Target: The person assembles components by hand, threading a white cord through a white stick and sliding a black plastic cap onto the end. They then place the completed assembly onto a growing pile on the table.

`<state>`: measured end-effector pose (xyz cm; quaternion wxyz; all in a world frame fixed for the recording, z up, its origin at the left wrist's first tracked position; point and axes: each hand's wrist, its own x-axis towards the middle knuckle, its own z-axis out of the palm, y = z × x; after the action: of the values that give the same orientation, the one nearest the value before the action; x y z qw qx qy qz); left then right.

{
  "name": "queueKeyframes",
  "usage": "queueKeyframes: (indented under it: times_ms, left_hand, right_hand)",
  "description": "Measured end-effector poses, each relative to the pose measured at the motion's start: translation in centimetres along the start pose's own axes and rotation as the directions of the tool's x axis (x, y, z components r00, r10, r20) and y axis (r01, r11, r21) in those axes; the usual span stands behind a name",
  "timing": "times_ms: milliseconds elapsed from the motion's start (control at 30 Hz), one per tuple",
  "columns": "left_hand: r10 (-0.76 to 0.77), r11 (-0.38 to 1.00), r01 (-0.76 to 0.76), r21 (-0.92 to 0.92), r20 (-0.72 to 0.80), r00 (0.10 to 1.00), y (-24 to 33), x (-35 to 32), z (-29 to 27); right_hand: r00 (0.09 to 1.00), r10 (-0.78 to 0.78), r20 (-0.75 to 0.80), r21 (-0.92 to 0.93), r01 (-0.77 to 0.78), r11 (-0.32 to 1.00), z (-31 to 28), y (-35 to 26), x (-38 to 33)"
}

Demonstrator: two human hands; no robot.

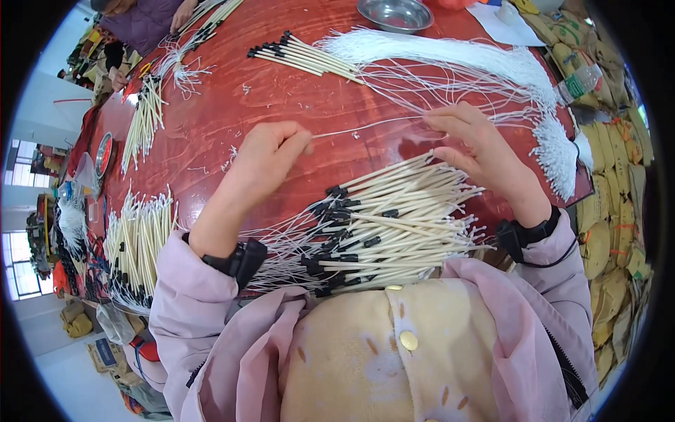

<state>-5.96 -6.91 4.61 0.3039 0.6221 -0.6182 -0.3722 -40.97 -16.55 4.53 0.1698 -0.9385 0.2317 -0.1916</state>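
Note:
A thin white cord (365,129) stretches across the gap between my hands, slightly bowed. My left hand (275,151) is closed in a pinch on its left end. At the other end, the cord meets the fingertips of my right hand (472,141), whose thumb stands apart from the fingers; whether the cord passes behind them is hidden. Below my hands lies a pile of cream-coloured sticks (401,225) with black sleeves and white cord ends. Beyond my right hand spreads a long bundle of loose white cords (450,53).
More cream sticks lie in a fan (302,55) at the back and in a bundle (140,239) at left. A metal bowl (396,15) stands at the far edge of the red table (211,151). Stacked sacks (605,204) line the right. Another person's hand (184,14) works at far left.

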Motion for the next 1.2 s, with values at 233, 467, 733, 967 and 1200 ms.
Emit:
queueKeyframes:
  times_ms: [233, 467, 733, 967, 1200]
  left_hand:
    - [-0.116, 0.868, 0.141, 0.476, -0.082, 0.99, -7.1, -1.7, -1.2]
    - [-0.065, 0.913, 0.114, 0.391, -0.137, 0.988, -8.8, -1.8, -0.9]
    - [-0.286, 0.944, 0.309, 0.115, -0.18, 0.941, -11.1, -3.4, -2.8]
    - [-0.184, 0.969, 0.211, 0.127, -0.198, 0.963, -11.1, -4.1, -2.0]
    - [-0.201, 0.974, 0.217, 0.07, -0.185, 0.962, -10.9, -4.7, -2.1]
  right_hand:
    - [0.999, 0.015, 0.043, -0.084, -0.011, 0.996, 4.3, 1.4, 3.9]
    - [0.955, 0.057, 0.292, -0.253, 0.019, 0.967, 6.1, -0.1, 5.3]
    - [0.941, -0.004, 0.337, -0.324, 0.12, 0.939, 6.3, 0.6, 4.3]
    - [0.968, -0.116, 0.223, -0.249, 0.172, 0.953, 5.6, 0.8, 4.3]
    - [0.958, -0.014, 0.287, -0.309, 0.106, 0.945, 6.1, 0.4, 4.2]
